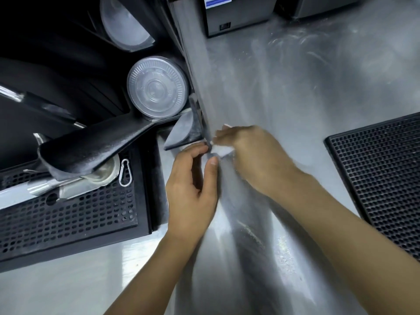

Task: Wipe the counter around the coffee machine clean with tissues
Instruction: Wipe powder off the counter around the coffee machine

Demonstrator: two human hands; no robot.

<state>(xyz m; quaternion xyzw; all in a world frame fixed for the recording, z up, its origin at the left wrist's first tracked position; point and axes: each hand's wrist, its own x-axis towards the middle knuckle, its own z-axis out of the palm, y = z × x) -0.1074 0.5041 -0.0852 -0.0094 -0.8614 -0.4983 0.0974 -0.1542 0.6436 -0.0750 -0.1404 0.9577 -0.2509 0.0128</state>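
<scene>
Two bare hands meet at the front corner of a coffee machine [95, 142] on a stainless steel counter [284, 92]. The right hand [252, 153], blurred, lies palm down with fingers loosely curled over a white tissue [223, 152], pressing it against the counter at the foot of the machine's grey side panel [197, 71]; only a corner of the tissue shows. The left hand [193, 185] is partly open, thumb and forefinger curved toward each other, fingertips touching the panel's lower edge just beside the tissue; whether it pinches anything cannot be told. Left of the hands sits the machine's black perforated drip tray [75, 214], with a silver carabiner [125, 172] lying on it near a black handle [91, 151]. Beyond the left hand a clear plastic cup lid [158, 87] rests against the machine. To the right of the hands lies a black rubber bar mat [381, 178]. Far beyond them stands a grey appliance [238, 17] bearing a blue label, its writing unreadable.
</scene>
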